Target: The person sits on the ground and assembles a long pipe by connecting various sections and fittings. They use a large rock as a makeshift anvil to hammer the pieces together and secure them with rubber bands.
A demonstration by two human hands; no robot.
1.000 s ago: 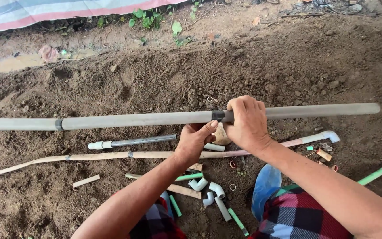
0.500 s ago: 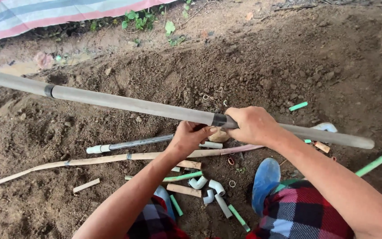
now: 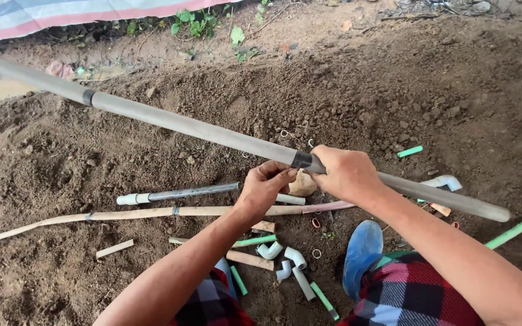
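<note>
A long grey pipe (image 3: 188, 125) runs from the upper left down to the lower right, held above the soil. It has two dark bands of tape, one at the far left (image 3: 88, 97) and one near the middle (image 3: 301, 159). My right hand (image 3: 347, 174) is closed around the pipe just right of the middle band. My left hand (image 3: 265, 188) sits just below that band, fingertips pinched together at its edge. What the fingertips hold is too small to make out.
Loose brown soil (image 3: 394, 90) lies all around. On it lie a short grey pipe with a white end (image 3: 176, 194), a long tan cane (image 3: 152, 212), white elbow fittings (image 3: 285, 258), green tube pieces (image 3: 409, 151) and a stone (image 3: 302, 183). A blue shoe (image 3: 362, 253) is beside my checked trousers.
The pipe has gone from level to tilted, left end up and right end down. Both hands stayed at the middle band, and the left fingers have moved up to its edge.
</note>
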